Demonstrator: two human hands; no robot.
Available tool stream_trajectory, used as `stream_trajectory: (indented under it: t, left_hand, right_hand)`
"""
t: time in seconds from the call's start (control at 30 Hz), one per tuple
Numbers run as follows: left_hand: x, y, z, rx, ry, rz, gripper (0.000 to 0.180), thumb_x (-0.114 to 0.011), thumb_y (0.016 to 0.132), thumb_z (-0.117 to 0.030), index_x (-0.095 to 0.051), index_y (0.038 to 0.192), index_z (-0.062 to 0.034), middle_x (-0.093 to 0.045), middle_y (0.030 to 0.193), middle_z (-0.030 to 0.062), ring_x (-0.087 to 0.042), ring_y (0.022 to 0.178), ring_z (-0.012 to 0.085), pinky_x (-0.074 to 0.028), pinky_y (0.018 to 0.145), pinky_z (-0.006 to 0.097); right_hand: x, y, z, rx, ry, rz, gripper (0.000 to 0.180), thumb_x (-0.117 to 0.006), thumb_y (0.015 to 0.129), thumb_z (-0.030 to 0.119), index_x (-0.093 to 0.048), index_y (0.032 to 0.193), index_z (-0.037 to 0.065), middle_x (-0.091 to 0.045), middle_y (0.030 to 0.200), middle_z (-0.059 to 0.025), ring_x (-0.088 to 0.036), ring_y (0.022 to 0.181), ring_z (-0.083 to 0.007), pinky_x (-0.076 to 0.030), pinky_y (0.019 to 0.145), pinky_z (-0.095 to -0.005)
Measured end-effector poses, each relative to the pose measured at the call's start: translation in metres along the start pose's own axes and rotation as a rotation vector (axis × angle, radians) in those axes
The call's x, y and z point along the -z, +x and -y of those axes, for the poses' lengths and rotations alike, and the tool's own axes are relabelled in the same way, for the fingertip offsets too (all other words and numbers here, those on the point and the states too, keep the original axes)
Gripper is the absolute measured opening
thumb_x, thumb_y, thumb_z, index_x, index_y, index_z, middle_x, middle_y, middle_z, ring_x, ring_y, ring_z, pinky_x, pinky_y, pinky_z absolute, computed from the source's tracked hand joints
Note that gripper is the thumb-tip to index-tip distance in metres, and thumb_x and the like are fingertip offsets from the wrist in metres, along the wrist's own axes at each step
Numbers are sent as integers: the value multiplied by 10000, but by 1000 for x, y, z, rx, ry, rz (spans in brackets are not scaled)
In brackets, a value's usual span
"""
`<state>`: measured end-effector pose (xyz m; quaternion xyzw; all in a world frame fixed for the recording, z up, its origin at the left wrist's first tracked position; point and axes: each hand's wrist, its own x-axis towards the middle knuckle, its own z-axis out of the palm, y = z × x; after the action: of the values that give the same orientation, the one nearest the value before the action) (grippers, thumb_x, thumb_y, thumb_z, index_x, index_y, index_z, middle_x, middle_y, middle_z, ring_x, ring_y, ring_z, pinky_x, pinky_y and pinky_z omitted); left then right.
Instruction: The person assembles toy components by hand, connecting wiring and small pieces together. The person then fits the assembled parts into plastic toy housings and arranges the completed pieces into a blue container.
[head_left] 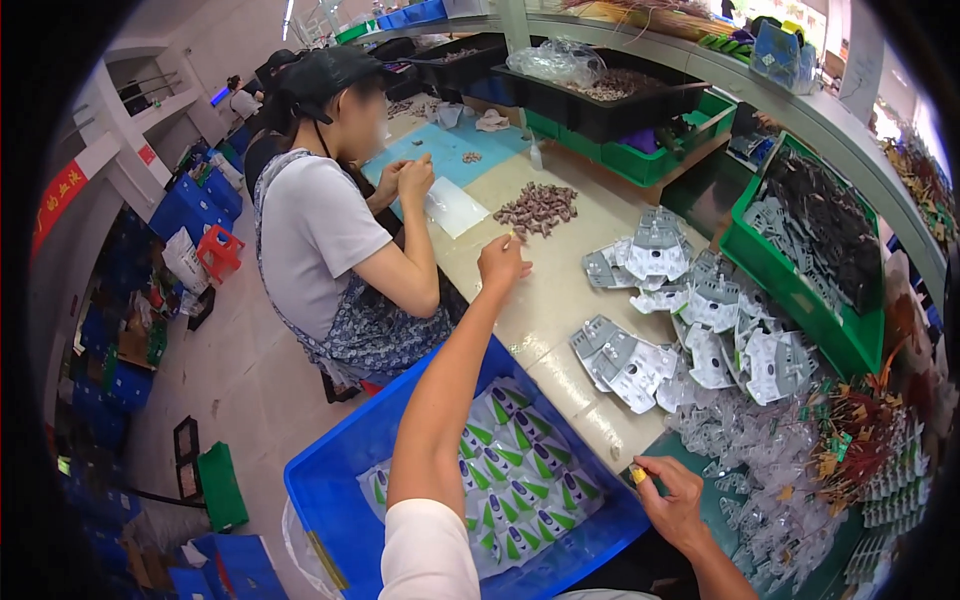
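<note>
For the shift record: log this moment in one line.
left hand: reaching toward brown parts pile | right hand: pinching small yellow piece

A bare strip of bench (545, 300) ran open between the left hand (502, 262) and the pile of grey-and-white blister packs (690, 320). A heap of small brown parts (538, 207) lay just beyond. A co-worker's arm (405, 280) closed the left side; a blue bin (340, 490) blocked below; clear plastic shells (760, 450) crowded the right hand (672, 497).
</note>
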<state>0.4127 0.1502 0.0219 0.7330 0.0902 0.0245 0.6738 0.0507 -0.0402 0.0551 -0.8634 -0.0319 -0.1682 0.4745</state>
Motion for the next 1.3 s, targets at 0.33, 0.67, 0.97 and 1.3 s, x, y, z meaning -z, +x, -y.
stream_trajectory:
  t: [0.33,0.67,0.97,1.3]
  left_hand:
    - [20,-25,62,-539,367,-122,218,-630,821,-171,-687,972,-24,-689,848,126,-659,706,186,-507,657,296]
    - [24,-23,62,-550,263,-148,167,-647,812,-143,-693,919,-23,-685,781,107,-650,644,163,-504,615,274]
    - [19,-21,59,-482,231,-149,148,-648,808,-94,-684,905,11,-667,720,108,-623,604,123,-495,590,250]
    - [27,-22,62,-476,204,-142,151,-640,812,-91,-678,903,24,-658,701,90,-610,602,104,-488,586,241]
  right_hand:
    - [-20,102,11,43,144,184,171,-612,822,17,-659,982,-22,-672,798,-124,-664,690,-181,-506,612,-271]
    - [-144,327,-56,-258,348,241,185,-600,803,59,-680,951,-17,-682,767,-98,-673,638,-157,-531,552,-255]
    - [-231,475,-60,-529,476,90,171,-557,818,37,-658,943,-22,-664,785,-96,-638,617,-153,-524,517,-258]
    - [-194,459,-73,-401,367,132,200,-521,845,20,-667,979,-3,-679,787,-85,-659,621,-159,-526,527,-262]
